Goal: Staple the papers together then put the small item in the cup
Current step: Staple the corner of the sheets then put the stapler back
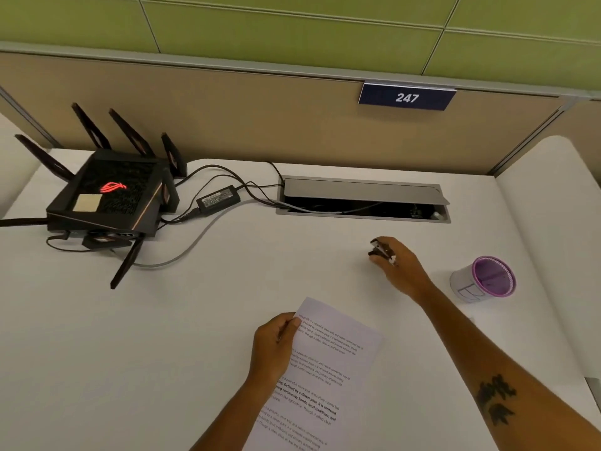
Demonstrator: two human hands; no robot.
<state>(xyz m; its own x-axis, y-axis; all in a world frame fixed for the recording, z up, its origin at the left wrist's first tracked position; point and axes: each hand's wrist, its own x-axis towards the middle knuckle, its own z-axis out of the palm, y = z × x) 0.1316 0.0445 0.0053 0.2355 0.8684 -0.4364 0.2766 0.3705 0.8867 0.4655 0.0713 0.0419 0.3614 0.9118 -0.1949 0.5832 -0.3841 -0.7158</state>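
Papers (328, 362) lie near desk edge, our left hand (274, 345) pinching their top corner; thin, floppy, so we grip near it. Right hand (398, 265) clamps small dark stapler (379, 250), rigid, cup (487, 278) beside.

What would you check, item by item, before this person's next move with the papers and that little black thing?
1. Papers held: ok. The left hand pinches the papers at their top left edge.
2. Small black item gripped: ok. The right hand is closed on the small black item.
3. Item lined up with a paper corner: not ok; it is well away from the sheets.
4. Sheets squared: cannot tell; only the top sheet shows.
5. Cup ready: ok. The cup stands upright, mouth open, to the right of the right hand.
6. Already stapled: cannot tell.
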